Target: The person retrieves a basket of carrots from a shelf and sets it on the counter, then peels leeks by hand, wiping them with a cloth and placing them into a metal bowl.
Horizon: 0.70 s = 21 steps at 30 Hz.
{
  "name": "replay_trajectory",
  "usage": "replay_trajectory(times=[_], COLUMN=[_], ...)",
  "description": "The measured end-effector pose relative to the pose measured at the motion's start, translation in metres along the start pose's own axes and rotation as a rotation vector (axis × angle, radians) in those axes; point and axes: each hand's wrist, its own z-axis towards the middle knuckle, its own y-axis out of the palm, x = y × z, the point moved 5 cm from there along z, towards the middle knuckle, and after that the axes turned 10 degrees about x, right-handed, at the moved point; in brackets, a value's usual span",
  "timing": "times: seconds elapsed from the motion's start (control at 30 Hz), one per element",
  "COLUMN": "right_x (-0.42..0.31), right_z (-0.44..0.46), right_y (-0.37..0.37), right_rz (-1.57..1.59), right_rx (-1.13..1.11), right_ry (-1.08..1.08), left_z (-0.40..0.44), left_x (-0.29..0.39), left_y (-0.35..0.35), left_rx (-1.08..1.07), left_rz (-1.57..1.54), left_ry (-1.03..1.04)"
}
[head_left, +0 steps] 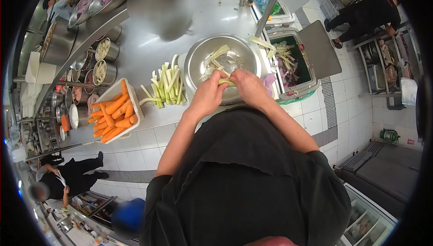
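Note:
Over the steel bowl (pixel 192 50), my left hand (pixel 211 91) and my right hand (pixel 248 88) are both closed on a short pale-green celery stalk (pixel 227 82). The fingers meet near its middle, and parts of the stalk are hidden by them. Inside the bowl lie pale celery pieces (pixel 220 52) and thin scraps. Left of the bowl, a pile of celery stalks (pixel 166 83) rests on the steel counter (pixel 149 56).
A white basket of carrots (pixel 116 110) stands at the counter's left edge. Right of the bowl is a bin (pixel 291 61) with vegetable trimmings. Steel pots (pixel 107 50) line the left side. Co-workers stand at far right (pixel 367 11) and lower left (pixel 74 176).

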Motion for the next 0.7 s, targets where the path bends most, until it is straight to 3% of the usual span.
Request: replay_trajectory(times=[0.13,0.2,0.23,0.3,0.43,0.53,0.6,0.7], right_x=[-0.006,-0.002,0.000,0.000,0.011,0.007,0.016,0.014], right_z=[0.002,0.003,0.005,0.006,-0.001,-0.005,-0.005,-0.002], right_y=[-0.005,-0.005,-0.008,-0.008,0.000,0.001,0.000,-0.008], right_rz=[-0.016,0.041,0.041,0.365,0.361,0.144,0.093,0.149], right_rx=[0.038,-0.051,-0.052,-0.201,-0.385,-0.213,-0.033,0.011], right_ry=[0.053,0.145,0.145,0.074,0.126,0.052,0.176,0.185], left_z=[0.002,0.003,0.002,-0.001,-0.010,-0.014,-0.012,-0.014], left_x=[0.007,0.006,0.005,0.007,-0.011,-0.004,-0.002,-0.011], left_y=[-0.001,0.000,-0.001,-0.004,0.003,0.011,0.014,0.023], left_rx=[0.073,0.050,0.050,0.067,0.038,0.173,0.229,0.110], left_rz=[0.014,0.084,0.083,0.105,0.175,0.287,0.460,0.544], left_ry=[0.193,0.411,0.411,0.468,0.480,0.575,0.535,0.443])
